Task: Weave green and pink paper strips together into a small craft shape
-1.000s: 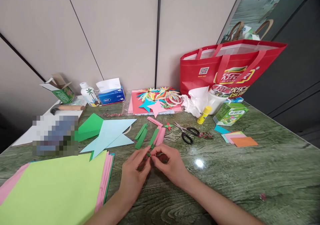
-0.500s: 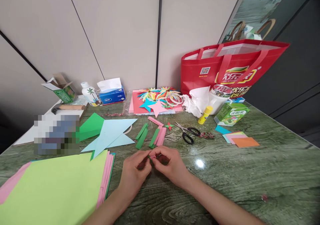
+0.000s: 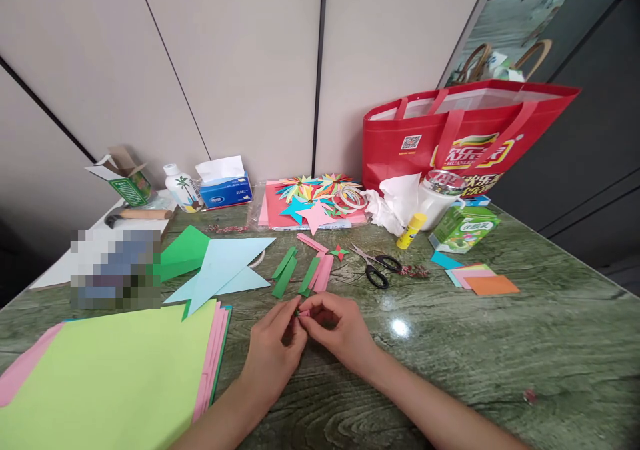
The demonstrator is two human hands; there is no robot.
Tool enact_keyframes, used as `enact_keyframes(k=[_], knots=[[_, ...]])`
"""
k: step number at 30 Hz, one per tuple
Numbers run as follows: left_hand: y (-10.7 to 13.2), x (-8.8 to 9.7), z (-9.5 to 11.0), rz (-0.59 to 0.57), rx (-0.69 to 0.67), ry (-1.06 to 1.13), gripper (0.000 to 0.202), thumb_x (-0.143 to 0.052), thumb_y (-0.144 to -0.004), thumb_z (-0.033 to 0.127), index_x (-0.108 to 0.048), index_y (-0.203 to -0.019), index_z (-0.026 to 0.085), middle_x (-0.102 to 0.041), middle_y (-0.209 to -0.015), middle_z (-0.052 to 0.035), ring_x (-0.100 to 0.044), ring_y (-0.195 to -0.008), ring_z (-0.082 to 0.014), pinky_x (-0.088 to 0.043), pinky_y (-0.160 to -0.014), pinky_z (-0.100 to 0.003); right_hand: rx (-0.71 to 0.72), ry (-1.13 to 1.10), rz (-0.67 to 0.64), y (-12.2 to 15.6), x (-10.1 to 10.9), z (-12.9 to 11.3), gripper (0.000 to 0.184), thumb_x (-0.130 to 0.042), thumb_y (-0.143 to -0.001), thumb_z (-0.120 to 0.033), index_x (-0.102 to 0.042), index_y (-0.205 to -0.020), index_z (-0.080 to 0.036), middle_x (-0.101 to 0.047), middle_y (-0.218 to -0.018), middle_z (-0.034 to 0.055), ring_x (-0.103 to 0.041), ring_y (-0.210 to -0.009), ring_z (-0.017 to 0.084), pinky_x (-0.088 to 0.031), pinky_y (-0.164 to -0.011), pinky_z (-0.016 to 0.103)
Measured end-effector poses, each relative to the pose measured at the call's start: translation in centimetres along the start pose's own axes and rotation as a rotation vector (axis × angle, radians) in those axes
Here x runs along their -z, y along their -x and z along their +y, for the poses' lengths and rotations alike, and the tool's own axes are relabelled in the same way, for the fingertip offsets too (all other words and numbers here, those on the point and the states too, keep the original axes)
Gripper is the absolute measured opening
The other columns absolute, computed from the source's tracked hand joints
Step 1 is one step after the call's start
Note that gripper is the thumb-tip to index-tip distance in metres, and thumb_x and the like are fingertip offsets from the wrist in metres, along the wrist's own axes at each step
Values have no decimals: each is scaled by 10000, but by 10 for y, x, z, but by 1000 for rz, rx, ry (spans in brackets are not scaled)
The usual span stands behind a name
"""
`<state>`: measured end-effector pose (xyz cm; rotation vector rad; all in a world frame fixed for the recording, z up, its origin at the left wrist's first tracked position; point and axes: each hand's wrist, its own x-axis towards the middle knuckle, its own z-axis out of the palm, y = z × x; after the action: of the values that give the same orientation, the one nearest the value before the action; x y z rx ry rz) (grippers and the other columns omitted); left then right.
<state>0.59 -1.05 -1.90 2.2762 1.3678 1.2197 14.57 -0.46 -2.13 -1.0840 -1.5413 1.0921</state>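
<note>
Because the pink-and-green paper piece looks so small, our left hand and right hand are together, pinching it, likely for fine control, on our side of the scissors. Green strips and pink strips lie left of the scissors, presumably for easy reach; the glue stick sits beyond and right of the scissors.

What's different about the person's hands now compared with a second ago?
The left hand and right hand have barely moved; both still pinch the small paper piece. More pink shows on it now, where mostly green showed before. Nothing was visibly let go. The scissors, glue stick and little red-and-green star stayed put.
</note>
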Motion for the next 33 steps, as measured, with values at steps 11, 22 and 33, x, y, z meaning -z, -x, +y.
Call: enact_keyframes(k=[11,22,33], knots=[[8,-5,0,85,-71,-87,227,-497,-778,108,-520,-997,163,-660,-819,-45,-650,-675,-136,-542,-621,-226,-91,-62,21,-1,-1,-1,78,-568,-674,-167,-580,-749,-145,-570,-638,4,-509,-544,100,-424,-519,210],[4,0,3,-8,85,171,225,-511,-763,119,-574,-974,163,-681,-819,-47,-666,-662,-147,-562,-604,-247,-148,-122,20,-3,0,-4,68,-544,-657,-141,-550,-723,-153,-530,-640,-16,-467,-543,86,-393,-521,202],[-12,13,18,-70,742,848,267,-676,-635,245,-665,-881,144,-685,-715,-11,-679,-633,-194,-597,-640,-341,-145,-289,-47,-11,13,-9,128,-648,-669,-260,-579,-686,-155,-574,-657,-7,-505,-594,91,-424,-551,200]])
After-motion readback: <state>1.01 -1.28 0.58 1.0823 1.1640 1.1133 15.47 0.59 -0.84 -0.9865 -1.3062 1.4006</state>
